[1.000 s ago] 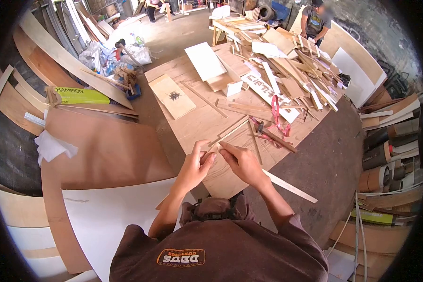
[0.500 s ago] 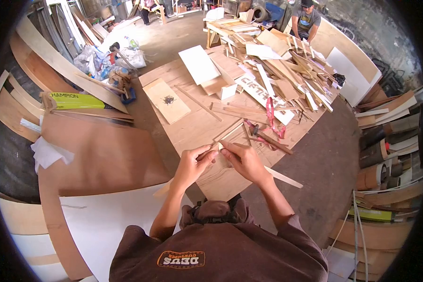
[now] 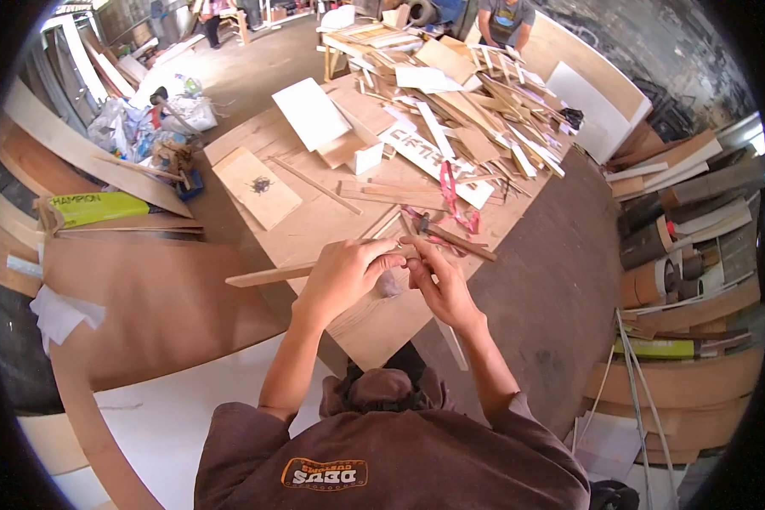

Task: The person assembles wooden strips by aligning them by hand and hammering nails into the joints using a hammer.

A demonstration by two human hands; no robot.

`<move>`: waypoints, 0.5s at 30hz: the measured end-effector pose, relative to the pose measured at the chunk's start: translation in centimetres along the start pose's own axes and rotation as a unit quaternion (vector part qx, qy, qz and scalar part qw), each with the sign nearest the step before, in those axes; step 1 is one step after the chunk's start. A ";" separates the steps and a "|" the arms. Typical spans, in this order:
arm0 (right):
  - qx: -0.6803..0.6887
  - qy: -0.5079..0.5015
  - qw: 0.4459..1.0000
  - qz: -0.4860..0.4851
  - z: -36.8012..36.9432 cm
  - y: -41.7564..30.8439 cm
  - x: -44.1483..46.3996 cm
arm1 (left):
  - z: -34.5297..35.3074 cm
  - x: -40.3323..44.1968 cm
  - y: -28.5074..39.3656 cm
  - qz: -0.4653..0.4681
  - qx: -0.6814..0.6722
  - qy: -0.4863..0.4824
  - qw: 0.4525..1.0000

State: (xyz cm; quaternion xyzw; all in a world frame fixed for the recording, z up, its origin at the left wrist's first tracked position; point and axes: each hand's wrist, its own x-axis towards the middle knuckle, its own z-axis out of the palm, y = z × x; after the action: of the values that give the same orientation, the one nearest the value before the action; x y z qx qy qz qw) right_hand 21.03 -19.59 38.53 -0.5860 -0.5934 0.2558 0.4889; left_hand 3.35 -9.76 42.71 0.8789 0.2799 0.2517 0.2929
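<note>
Both hands meet over the near corner of the plywood table (image 3: 382,327). My left hand (image 3: 344,270) is closed on a thin wooden strip (image 3: 268,276), whose end sticks out to the left. My right hand (image 3: 439,282) is closed, its fingertips nearly touching the left ones; what they pinch is too small to name. Under the right forearm another pale strip (image 3: 451,342) slants down past the table edge. Just beyond the hands lies a hammer (image 3: 459,240) beside a red ribbon (image 3: 449,200). A board with a pile of dark nails (image 3: 261,184) lies on the table's left part.
Scrap wood (image 3: 484,127) is heaped on the table's far right. White panels (image 3: 312,113) stand near its middle. A person (image 3: 506,21) is beyond the heap. A large brown sheet (image 3: 153,306) lies left, and boards and rolls (image 3: 654,285) line the right side.
The view has swung, so the table sits further left. The strip end now sticks out left of my left hand, and the pale strip at the right has turned steeper.
</note>
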 end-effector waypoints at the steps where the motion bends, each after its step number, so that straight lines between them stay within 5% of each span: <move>1: -0.018 0.019 1.000 0.004 -0.3 -0.1 -0.1 | 0.1 0.4 0.4 0.016 -0.002 -0.009 1.000; 11: 0.017 0.123 0.988 -0.093 -5.0 0.9 0.5 | 2.5 4.8 3.8 0.143 0.064 0.037 0.987; 15: 0.060 0.131 0.988 -0.064 -7.6 1.5 1.0 | 3.8 7.0 5.7 0.172 0.104 0.067 0.977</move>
State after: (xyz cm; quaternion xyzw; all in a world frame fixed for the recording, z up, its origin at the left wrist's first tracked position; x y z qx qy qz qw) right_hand 28.59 -20.43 40.47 -0.5450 -0.5444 0.1800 0.6117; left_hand 12.67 -10.50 45.71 0.9208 0.1675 0.3261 0.1331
